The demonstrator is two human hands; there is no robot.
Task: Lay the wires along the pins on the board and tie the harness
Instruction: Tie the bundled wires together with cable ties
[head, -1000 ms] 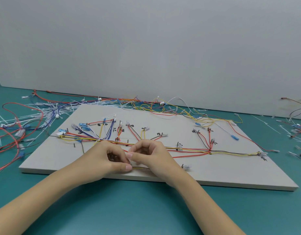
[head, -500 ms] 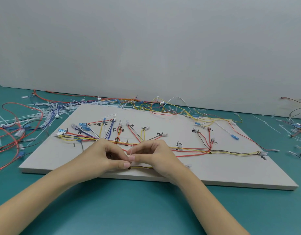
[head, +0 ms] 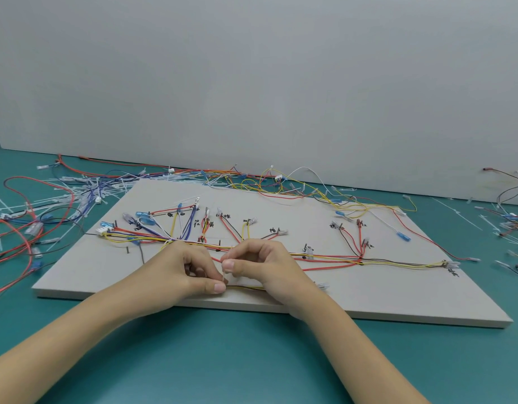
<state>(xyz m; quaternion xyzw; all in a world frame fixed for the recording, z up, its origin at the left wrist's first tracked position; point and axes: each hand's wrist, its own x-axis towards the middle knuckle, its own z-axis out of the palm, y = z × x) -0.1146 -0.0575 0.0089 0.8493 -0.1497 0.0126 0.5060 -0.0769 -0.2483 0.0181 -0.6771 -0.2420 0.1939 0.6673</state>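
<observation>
Both hands meet at the board's near edge, about six o'clock. The left hand (head: 190, 271) has fingers curled, thumb pressing the yellow-and-dark wire pair (head: 246, 287). The right hand (head: 265, 263) pinches a small translucent piece (head: 224, 276), apparently a cable tie. Recommended: keep the pair flat and taut, cinch squarely, avoid dragging it off line. The board (head: 383, 298) carries the main harness trunk (head: 333, 258) at twelve o'clock; loose wires (head: 30, 217) lie beyond at ten o'clock on the table (head: 222, 360).
</observation>
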